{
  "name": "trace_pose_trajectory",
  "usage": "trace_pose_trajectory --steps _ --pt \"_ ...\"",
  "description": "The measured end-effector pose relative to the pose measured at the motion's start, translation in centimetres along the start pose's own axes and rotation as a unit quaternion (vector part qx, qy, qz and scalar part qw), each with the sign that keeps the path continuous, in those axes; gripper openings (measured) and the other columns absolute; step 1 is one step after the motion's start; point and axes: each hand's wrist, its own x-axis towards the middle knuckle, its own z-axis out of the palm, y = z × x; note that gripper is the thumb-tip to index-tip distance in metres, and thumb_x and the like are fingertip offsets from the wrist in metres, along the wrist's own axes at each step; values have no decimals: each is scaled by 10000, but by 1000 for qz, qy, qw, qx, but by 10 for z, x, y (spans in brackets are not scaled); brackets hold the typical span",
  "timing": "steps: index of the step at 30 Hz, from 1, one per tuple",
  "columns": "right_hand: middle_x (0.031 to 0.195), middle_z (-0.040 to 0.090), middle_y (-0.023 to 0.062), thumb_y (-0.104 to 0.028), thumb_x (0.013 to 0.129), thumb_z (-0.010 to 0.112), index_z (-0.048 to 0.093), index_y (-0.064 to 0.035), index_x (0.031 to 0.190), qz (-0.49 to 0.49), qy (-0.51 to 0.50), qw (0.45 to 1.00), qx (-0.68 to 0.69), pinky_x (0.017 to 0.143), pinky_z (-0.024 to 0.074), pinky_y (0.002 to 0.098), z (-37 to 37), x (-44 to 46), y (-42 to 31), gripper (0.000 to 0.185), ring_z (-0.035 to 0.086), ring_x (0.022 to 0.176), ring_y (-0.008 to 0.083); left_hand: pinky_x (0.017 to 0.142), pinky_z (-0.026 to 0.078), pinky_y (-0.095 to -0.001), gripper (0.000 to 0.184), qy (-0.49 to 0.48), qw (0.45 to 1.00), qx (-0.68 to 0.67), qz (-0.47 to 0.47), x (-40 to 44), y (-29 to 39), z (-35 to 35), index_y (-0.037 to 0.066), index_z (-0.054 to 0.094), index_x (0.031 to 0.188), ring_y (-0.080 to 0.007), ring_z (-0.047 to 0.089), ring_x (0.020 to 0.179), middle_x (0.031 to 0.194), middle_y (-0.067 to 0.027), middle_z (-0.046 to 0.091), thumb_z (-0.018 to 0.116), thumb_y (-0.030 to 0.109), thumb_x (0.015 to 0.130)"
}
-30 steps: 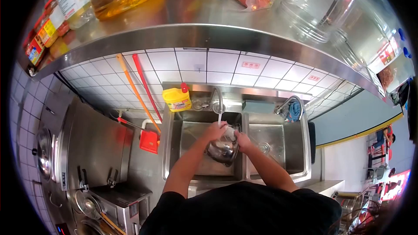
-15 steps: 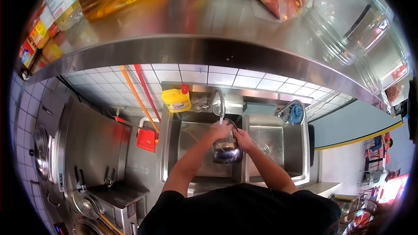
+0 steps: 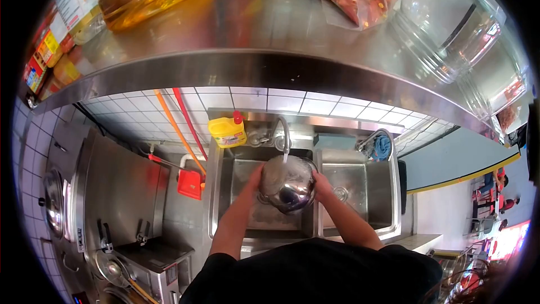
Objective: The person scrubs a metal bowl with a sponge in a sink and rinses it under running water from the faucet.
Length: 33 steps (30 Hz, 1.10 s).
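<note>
A shiny round metal bowl (image 3: 288, 188) is held over the left sink basin (image 3: 242, 175), its outer side turned up. Water from the curved faucet (image 3: 286, 133) runs onto it. My left hand (image 3: 256, 181) grips the bowl's left side, and my right hand (image 3: 322, 186) grips its right side. The fingertips of both hands are partly hidden by the bowl.
Behind the left basin stands a yellow jug (image 3: 228, 131). A blue cloth (image 3: 381, 147) hangs by the second faucet. Bottles, a bag and glass jars sit on the steel shelf (image 3: 253, 67) above. A red dustpan (image 3: 190, 184) is at the left. Distant people appear far right.
The bowl has turned so its rounded outside faces up under the water. My left hand has moved from the bowl's upper part to its left side.
</note>
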Motion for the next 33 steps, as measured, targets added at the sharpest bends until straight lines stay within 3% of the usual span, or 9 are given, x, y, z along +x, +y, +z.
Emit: trace_pose_trajectory --steps 3,6,9,15,20,24,27,30,33 --pt "1167 648 123 -375 1046 421 549 -34 1268 20 -3 998 63 936 520 441 -13 3 -3 426 635 1047 275 926 506 -388 460 26 991 15 -129 -5 -33 -40 116 652 1213 -233 650 1005 1155 -67 683 445 464 995" --pt "1253 610 137 -405 1048 401 501 -44 1341 70 -31 988 131 973 502 477 -30 11 4 476 611 1112 299 950 501 -444 453 -43 981 -103 -159 -67 -16 8 111 626 1223 -244 646 1047 1163 -67 677 411 448 1010" --pt "1295 591 140 -417 1049 392 468 -59 1387 76 -53 990 111 1013 474 514 -34 17 8 498 595 1146 318 974 496 -482 454 -14 974 -225 -38 -51 -55 10 107 586 1277 -258 628 1107 1213 -73 659 402 428 1013" --pt "1297 608 106 -397 1043 417 528 -73 1348 119 -73 989 57 1061 449 475 -7 16 -1 459 587 1188 285 1056 451 -466 456 0 949 -314 3 -76 -65 26 86 521 1357 -273 570 1212 1331 -89 590 400 373 1024" --pt "1343 589 108 -455 1015 444 562 -93 1313 178 -53 982 -39 1067 407 475 -9 55 18 483 570 1202 277 1026 470 -475 550 90 951 -288 60 -127 -33 48 70 495 1378 -300 558 1226 1366 -104 561 380 482 1031" --pt "1374 557 39 -602 915 497 583 -177 1303 233 62 951 -195 1008 404 480 5 91 30 582 505 1251 271 1007 483 -461 623 139 950 -254 115 -149 -11 48 50 491 1372 -300 568 1209 1350 -114 564 374 551 1020" --pt "1247 632 44 -590 921 484 588 -193 1285 207 -29 968 -136 931 489 466 21 120 47 549 610 1117 238 978 502 -444 608 140 950 -224 165 -163 11 45 31 491 1365 -288 598 1163 1309 -122 585 405 525 1022" --pt "1197 653 45 -583 925 517 606 -200 1266 199 30 958 -203 831 523 404 73 85 14 521 640 1038 225 921 521 -399 575 215 943 -140 213 -173 33 50 14 517 1330 -245 627 1081 1238 -112 617 448 494 1021" --pt "1148 670 65 -574 936 536 629 -168 1235 138 -63 967 -205 765 525 362 80 97 24 512 651 995 210 808 529 -363 539 279 922 -45 263 -173 48 65 -13 638 1138 -217 656 896 1033 -114 686 454 481 1023"
